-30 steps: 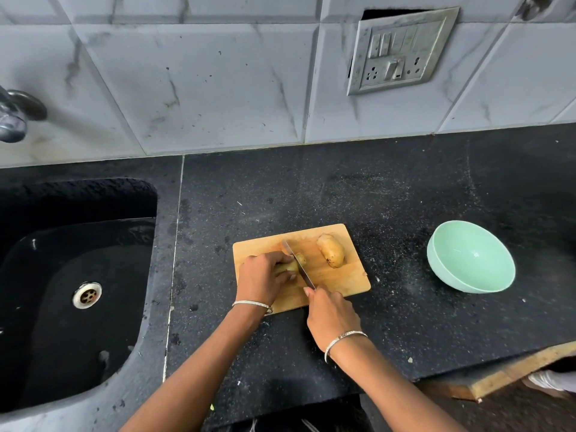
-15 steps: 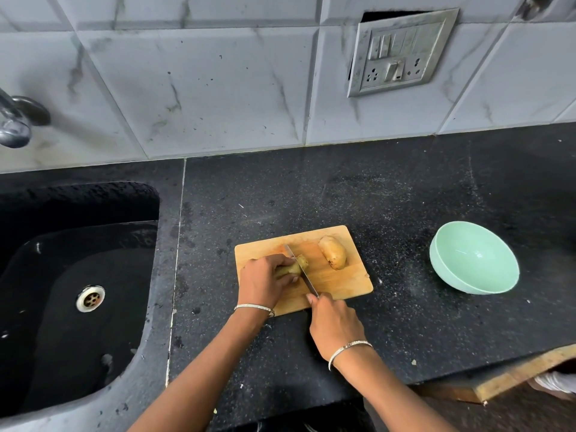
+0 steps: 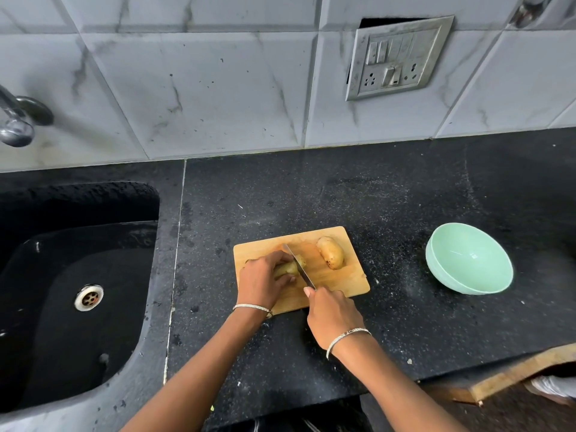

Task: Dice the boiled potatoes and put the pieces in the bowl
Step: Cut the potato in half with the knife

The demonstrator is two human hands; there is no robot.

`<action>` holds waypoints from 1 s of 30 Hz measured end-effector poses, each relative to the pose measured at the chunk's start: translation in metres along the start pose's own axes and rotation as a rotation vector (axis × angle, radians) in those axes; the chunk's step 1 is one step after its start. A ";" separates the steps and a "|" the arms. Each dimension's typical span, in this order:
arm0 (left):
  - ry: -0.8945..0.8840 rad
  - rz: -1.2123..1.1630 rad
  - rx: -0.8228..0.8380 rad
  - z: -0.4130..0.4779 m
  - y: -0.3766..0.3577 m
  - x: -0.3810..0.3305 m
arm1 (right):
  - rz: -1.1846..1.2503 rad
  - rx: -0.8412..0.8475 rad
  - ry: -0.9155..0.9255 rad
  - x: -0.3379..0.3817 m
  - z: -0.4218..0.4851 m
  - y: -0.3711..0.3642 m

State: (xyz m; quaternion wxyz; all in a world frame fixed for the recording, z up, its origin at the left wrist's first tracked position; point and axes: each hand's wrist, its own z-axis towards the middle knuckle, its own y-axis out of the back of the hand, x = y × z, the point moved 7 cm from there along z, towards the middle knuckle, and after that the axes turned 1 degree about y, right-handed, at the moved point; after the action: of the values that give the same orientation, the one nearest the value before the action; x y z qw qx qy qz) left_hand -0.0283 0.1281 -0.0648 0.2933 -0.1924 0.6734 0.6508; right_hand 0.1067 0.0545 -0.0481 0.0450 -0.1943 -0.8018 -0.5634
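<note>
A small wooden cutting board lies on the black counter. On its left half my left hand grips a boiled potato, fingers curled over it. A knife cuts down through that potato near its right end, its handle held in my right hand at the board's front edge. A second, whole potato lies on the board's far right. A pale green bowl stands tilted on the counter to the right, with nothing in it.
A black sink with a metal drain fills the left side, a tap above it. A switch panel hangs on the tiled wall. The counter's front edge runs just below my right forearm.
The knife blade has slid a little along the potato under my left hand. Both hands stay in place on the board.
</note>
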 end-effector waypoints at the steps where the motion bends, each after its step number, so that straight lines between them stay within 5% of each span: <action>1: -0.023 0.011 -0.005 -0.001 0.000 -0.001 | 0.007 0.000 -0.002 -0.001 0.000 -0.002; 19: -0.313 0.302 0.098 0.000 -0.005 -0.028 | 0.075 0.043 -0.035 -0.004 -0.006 -0.012; 30: -0.298 0.364 0.131 0.002 -0.008 -0.025 | -0.021 0.107 -0.011 -0.002 -0.023 0.011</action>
State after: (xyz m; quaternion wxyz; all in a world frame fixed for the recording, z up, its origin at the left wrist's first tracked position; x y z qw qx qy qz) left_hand -0.0040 0.1261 -0.0547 0.2790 0.0497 0.6869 0.6692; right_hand 0.1095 0.0363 -0.0309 0.0448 -0.1863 -0.8330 -0.5190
